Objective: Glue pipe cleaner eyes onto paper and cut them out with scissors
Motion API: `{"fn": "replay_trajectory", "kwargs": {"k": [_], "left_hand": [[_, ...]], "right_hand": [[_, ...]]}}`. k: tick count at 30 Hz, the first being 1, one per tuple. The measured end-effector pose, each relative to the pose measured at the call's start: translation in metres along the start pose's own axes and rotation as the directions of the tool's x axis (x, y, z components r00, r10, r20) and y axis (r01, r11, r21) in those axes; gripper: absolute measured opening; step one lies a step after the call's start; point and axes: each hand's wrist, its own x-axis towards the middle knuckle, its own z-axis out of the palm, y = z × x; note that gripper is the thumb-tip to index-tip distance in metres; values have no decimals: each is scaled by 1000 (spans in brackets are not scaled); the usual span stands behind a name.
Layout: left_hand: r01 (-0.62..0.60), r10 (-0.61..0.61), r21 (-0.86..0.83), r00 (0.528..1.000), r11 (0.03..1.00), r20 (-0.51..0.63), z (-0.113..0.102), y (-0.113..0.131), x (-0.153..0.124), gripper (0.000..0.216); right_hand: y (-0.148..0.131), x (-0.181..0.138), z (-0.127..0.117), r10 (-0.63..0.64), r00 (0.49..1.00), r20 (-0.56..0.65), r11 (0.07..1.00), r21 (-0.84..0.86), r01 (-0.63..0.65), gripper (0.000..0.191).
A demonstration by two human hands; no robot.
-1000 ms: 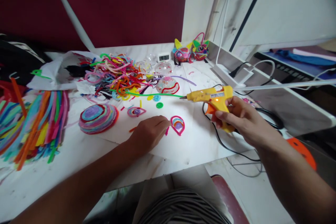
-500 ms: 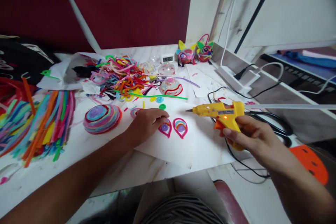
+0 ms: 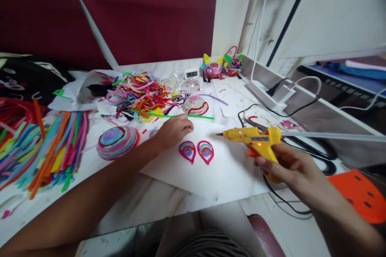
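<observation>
My right hand (image 3: 286, 160) is wrapped round the grip of a yellow hot glue gun (image 3: 253, 135), whose nozzle points left above the white paper (image 3: 229, 176). An orange light glows on the gun's body, and a clear glue stick (image 3: 331, 136) juts from its back. My left hand (image 3: 173, 131) is over the paper's far left part, fingers closed and bent down; what they hold, if anything, is hidden. Below it lie two teardrop-shaped pipe-cleaner eyes, a left eye (image 3: 187, 152) and a right eye (image 3: 205, 152), with pink outlines and purple spiral centres.
A striped pipe-cleaner dome (image 3: 117, 142) sits left of the paper. Bundled pipe cleaners (image 3: 57, 148) and a tangled heap (image 3: 141, 92) lie beyond. At the back are a partly covered clear dome (image 3: 195, 105), a small clock (image 3: 191, 73) and two finished figures. A power strip (image 3: 267, 94) and cables run along the right.
My left hand has moved off the left eye toward the back and now covers the small green and blue discs. Both eyes are uncovered. The glue gun stays nearly in place.
</observation>
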Motion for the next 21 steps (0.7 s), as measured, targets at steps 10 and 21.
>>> {"fn": "replay_trajectory", "kwargs": {"k": [10,21], "left_hand": [[79,-90,-102,990,992,-107,-5,-18,-10,18],[138,-161,-146,974,980,-159,-5,-17,-11,20]], "right_hand": [[8,1,4,19,1000,-15,1000,-20,-20,30],[6,-2,9,7,1000,-22,999,-31,-8,28]]}}
